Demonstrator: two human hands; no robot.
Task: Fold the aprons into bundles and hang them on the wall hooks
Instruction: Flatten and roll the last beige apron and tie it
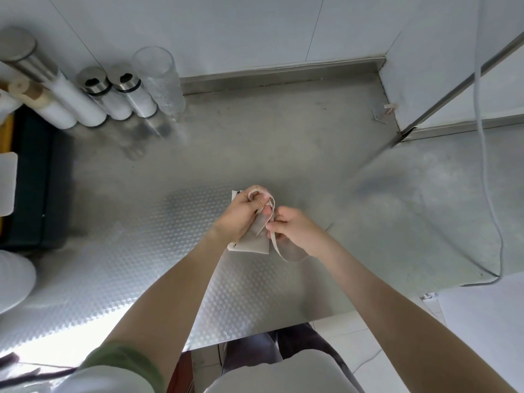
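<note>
A beige apron folded into a small flat bundle (253, 243) is held just above the steel counter (283, 154) at mid-frame. My left hand (242, 212) grips the bundle from the left, fingers curled round its upper part. A beige strap (272, 222) loops over the left fingers and hangs down to the right in a curve. My right hand (289, 226) pinches that strap beside the bundle. No wall hooks show in this view.
Several white and steel canisters (119, 92) and a clear glass (161, 78) stand at the back left. A dark box (37, 177) sits at the left edge. A white cable (490, 171) hangs on the right, where a metal frame post (442, 100) rises.
</note>
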